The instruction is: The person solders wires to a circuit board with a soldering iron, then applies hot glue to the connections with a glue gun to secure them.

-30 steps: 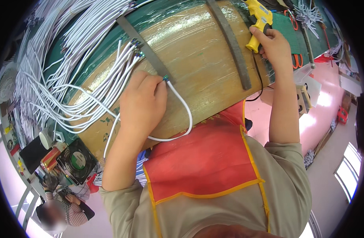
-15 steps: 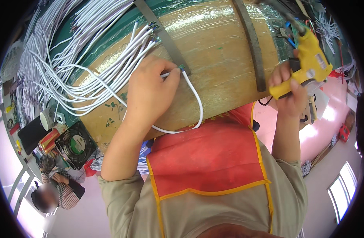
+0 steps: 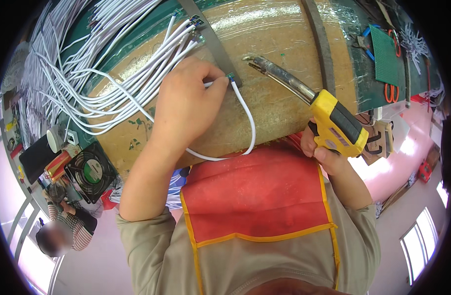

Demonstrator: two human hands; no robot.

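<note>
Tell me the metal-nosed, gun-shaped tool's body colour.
The tool's body is yellow with black, in head view.

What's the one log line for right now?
left hand: fingertips at looped white cable | right hand: gripping yellow-black soldering gun | gun tip: apart from cable

Brightly lit, with washed-out white at the window (image 3: 420,241) lower right and more along the lower left edge. Streaked with glare across the far part of the shiny table (image 3: 274,34), spotted with dazzling white on the floor (image 3: 407,142). Crisp around the yellow tool (image 3: 336,125), blurred over the head of the person (image 3: 82,231) lower left. Strongly bowed toward the rim, black in the corners.
</note>
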